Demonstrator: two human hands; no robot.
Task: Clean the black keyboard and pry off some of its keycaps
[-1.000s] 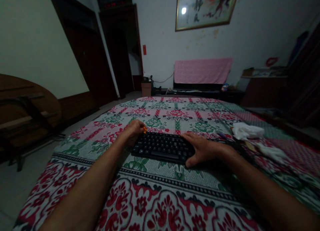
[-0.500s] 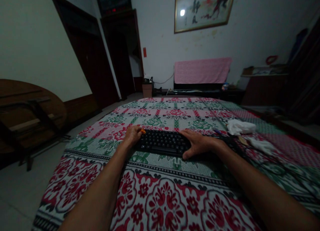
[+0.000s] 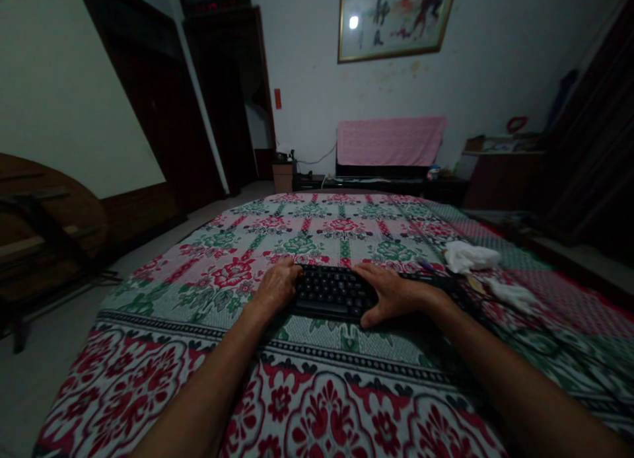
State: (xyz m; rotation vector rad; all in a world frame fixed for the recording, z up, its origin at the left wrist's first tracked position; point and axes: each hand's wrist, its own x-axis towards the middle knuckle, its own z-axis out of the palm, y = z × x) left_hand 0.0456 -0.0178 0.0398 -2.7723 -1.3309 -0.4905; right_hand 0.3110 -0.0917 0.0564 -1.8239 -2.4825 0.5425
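A black keyboard [image 3: 329, 291] lies on the patterned cloth [image 3: 321, 342] in front of me. My right hand [image 3: 389, 291] spans its right part, fingers at the far edge and thumb at the near edge, holding it. Over the keyboard's left end, my left hand [image 3: 277, 286] is closed, its fingers curled at the keys. A bit of a small orange thing [image 3: 300, 271] shows at its fingertips; the hand hides most of it, and I cannot tell its kind.
Crumpled white tissue [image 3: 470, 256] and a second white wad [image 3: 512, 294] lie right of the keyboard, near dark cables [image 3: 545, 342]. A folded round wooden table [image 3: 54, 207] leans at the left. Beyond the cloth, a pink cover [image 3: 391, 141] hangs over a screen.
My left hand has shifted right along the keyboard, and the orange thing is now more hidden. My right hand keeps its hold. The view has turned slightly.
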